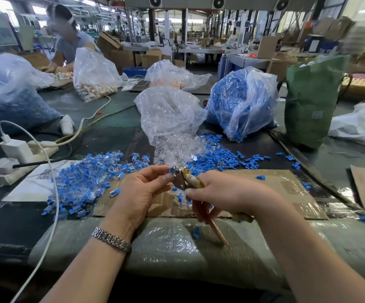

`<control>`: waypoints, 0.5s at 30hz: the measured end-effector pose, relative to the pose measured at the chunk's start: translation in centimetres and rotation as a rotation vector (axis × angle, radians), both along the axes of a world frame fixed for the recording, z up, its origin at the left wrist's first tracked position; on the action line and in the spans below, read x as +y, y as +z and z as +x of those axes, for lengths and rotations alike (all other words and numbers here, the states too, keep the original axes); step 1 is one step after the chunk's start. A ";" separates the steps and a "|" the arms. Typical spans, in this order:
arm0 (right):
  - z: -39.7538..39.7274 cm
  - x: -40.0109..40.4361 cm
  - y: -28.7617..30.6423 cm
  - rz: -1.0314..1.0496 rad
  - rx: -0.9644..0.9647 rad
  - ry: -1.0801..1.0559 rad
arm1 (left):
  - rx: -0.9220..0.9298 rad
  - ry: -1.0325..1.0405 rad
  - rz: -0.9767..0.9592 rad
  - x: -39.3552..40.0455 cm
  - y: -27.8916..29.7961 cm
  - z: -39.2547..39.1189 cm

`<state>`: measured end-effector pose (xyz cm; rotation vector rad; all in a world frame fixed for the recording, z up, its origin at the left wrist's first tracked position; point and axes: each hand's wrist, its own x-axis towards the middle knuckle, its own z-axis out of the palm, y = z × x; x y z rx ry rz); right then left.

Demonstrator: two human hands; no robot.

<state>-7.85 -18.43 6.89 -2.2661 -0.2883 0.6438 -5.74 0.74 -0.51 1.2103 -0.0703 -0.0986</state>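
Observation:
My right hand [223, 193] grips a pair of pliers [182, 180] with taped handles, jaws pointing up and left. My left hand [142, 189] pinches a small blue plastic part [172, 170] at the plier jaws. Both hands hover over a sheet of cardboard [264, 184]. A heap of assembled blue-and-clear pieces [85, 182] lies to the left. Loose blue caps [218, 158] and clear plastic pieces [177, 147] spill out just beyond my hands. One blue cap [196, 232] lies on the bubble wrap [166, 243] near the table edge.
Clear bags stand behind: one of clear parts [168, 112], one of blue caps [242, 101], another at the far left [8, 95]. A green bag [310, 101] stands right. A power strip with charger and white cable [19, 154] lies left. Another person [67, 38] works at back left.

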 end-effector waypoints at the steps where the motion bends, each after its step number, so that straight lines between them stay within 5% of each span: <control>1: 0.1 0.1 -0.2 0.011 0.004 -0.014 | 0.001 0.010 0.008 0.0 -0.1 0.0; 9: 0.6 -0.1 -0.8 -0.121 -0.044 -0.033 | -0.069 0.047 0.130 0.3 -0.6 0.0; 15: 0.8 -0.4 -1.1 0.005 0.005 -0.040 | -0.116 0.050 0.127 0.3 -0.8 0.3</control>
